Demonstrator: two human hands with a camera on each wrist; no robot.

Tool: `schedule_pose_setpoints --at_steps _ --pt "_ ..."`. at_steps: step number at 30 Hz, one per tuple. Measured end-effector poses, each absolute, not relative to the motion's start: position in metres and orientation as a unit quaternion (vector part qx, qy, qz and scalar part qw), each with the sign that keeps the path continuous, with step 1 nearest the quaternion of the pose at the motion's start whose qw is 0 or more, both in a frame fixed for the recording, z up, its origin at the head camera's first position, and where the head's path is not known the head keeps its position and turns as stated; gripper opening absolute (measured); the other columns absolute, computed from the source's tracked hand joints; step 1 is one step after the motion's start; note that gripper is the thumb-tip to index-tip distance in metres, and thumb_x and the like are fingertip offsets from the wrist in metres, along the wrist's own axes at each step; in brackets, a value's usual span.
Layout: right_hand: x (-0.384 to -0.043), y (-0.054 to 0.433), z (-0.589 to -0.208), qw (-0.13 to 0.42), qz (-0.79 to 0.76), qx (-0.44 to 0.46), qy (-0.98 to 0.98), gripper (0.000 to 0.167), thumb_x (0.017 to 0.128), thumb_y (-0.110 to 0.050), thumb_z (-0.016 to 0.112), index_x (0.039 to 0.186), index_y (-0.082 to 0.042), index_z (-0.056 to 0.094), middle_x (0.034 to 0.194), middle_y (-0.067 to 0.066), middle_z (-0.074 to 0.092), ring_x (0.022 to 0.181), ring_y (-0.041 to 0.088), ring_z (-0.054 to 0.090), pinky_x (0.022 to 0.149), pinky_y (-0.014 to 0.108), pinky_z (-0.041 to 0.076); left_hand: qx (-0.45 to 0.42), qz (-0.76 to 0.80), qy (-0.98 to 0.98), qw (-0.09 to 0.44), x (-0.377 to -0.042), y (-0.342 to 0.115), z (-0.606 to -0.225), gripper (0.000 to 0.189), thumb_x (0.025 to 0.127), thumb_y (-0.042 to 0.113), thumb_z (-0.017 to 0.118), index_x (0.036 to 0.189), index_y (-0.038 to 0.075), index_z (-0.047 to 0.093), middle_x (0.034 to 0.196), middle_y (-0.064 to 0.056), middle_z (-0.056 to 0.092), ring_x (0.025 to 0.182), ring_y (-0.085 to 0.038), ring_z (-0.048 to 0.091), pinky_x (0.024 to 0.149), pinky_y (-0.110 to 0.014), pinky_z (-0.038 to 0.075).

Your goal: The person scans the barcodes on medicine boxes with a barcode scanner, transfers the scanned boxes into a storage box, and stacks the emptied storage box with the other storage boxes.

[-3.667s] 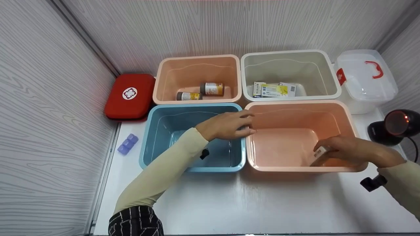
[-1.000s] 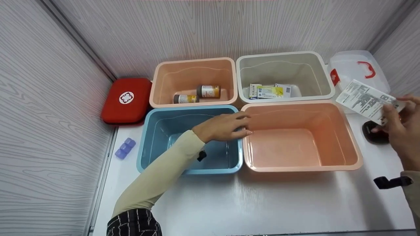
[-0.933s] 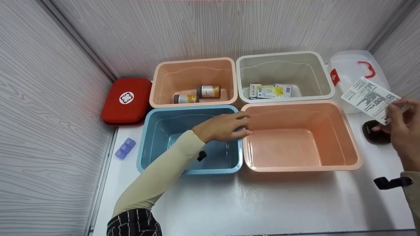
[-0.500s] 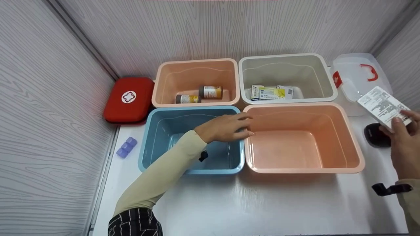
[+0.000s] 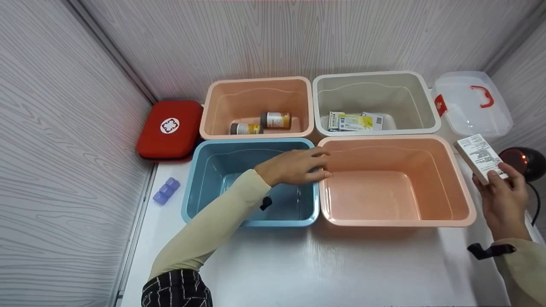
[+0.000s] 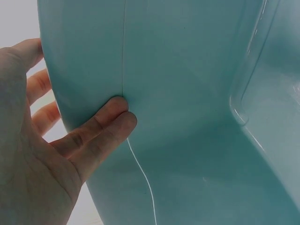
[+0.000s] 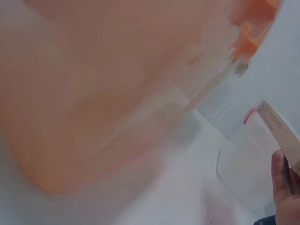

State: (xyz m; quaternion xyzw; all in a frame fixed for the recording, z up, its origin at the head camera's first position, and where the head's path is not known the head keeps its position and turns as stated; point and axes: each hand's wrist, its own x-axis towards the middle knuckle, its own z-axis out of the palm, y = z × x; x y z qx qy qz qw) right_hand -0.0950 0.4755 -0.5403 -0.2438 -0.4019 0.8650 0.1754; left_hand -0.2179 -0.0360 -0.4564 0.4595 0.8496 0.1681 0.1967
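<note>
My left hand point(image 5: 294, 166) grips the right-hand wall of the blue bin point(image 5: 251, 222). In the left wrist view two fingertips lie against the inner wall, and more fingers show outside it. Just right of the front peach bin point(image 5: 396, 222), my right hand point(image 5: 505, 200) holds a small white medicine box point(image 5: 478, 155) up and tilted, its printed face upward. The same box point(image 7: 277, 124) shows edge-on at the right of the right wrist view. Close behind that hand stands a black scanner point(image 5: 533, 166) with a red light.
The back peach bin point(image 5: 260, 81) holds two brown bottles point(image 5: 276, 120). Several boxes point(image 5: 356, 123) lie in the cream bin point(image 5: 371, 74). A red first-aid case point(image 5: 170, 128) and a purple pill organizer point(image 5: 166, 190) are at left; a clear lidded box point(image 5: 469, 102) stands at back right.
My right hand has lifted the medicine box out of the front peach bin to the right, then drawn it nearer and turned it beside the scanner. The left hand stays put.
</note>
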Motion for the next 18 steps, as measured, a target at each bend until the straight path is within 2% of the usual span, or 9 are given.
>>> schedule_pose_setpoints --at_steps 4,8,12,15,16,18 --pt "-0.094 0.476 -0.545 0.168 0.872 -0.258 -0.38 0.049 0.103 0.006 0.068 0.143 -0.019 0.055 0.142 -0.003 0.047 0.103 0.015 0.075 0.088 0.029 0.066 0.459 0.167 0.85 0.199 -0.219 -0.036 -0.457 0.056 0.113 0.056 0.046 0.163 0.03 0.05 0.175 -0.002 0.036 0.151 -0.028 0.05 0.128 -0.052 0.042" --pt "-0.095 0.477 -0.539 0.182 0.869 -0.241 -0.392 0.047 0.103 0.009 0.065 0.141 -0.016 0.054 0.139 0.0 0.049 0.101 0.017 0.076 0.082 0.029 0.067 0.461 0.166 0.849 0.197 -0.219 -0.035 -0.457 0.056 0.113 0.056 0.046 0.161 0.029 0.052 0.175 -0.004 0.037 0.151 -0.027 0.051 0.128 -0.049 0.042" --pt "-0.1 0.48 -0.519 0.2 0.837 -0.199 -0.468 0.047 0.104 0.006 0.065 0.145 -0.014 0.052 0.141 0.001 0.047 0.108 0.015 0.07 0.08 0.024 0.065 0.465 0.167 0.848 0.193 -0.219 -0.035 -0.457 0.055 0.113 0.057 0.045 0.159 0.028 0.054 0.175 -0.004 0.038 0.15 -0.027 0.052 0.128 -0.048 0.042" --pt "-0.108 0.48 -0.495 0.195 0.798 -0.168 -0.544 0.052 0.107 -0.002 0.066 0.153 -0.016 0.048 0.152 0.0 0.048 0.117 0.014 0.065 0.084 0.019 0.063 0.466 0.169 0.848 0.191 -0.219 -0.035 -0.458 0.055 0.113 0.057 0.045 0.158 0.029 0.054 0.174 -0.005 0.039 0.149 -0.027 0.052 0.128 -0.049 0.043" --pt "-0.112 0.48 -0.487 0.189 0.781 -0.165 -0.573 0.053 0.108 -0.006 0.067 0.155 -0.018 0.047 0.156 0.0 0.048 0.117 0.014 0.065 0.082 0.017 0.061 0.466 0.169 0.847 0.19 -0.219 -0.035 -0.459 0.054 0.113 0.057 0.045 0.158 0.029 0.055 0.173 -0.005 0.04 0.148 -0.027 0.053 0.127 -0.049 0.043" --pt "-0.121 0.477 -0.468 0.176 0.739 -0.156 -0.631 0.054 0.11 -0.013 0.065 0.159 -0.022 0.045 0.17 -0.001 0.041 0.125 0.014 0.064 0.085 0.013 0.059 0.467 0.171 0.847 0.19 -0.219 -0.036 -0.459 0.055 0.113 0.058 0.045 0.158 0.029 0.055 0.173 -0.005 0.04 0.148 -0.027 0.053 0.127 -0.049 0.043"
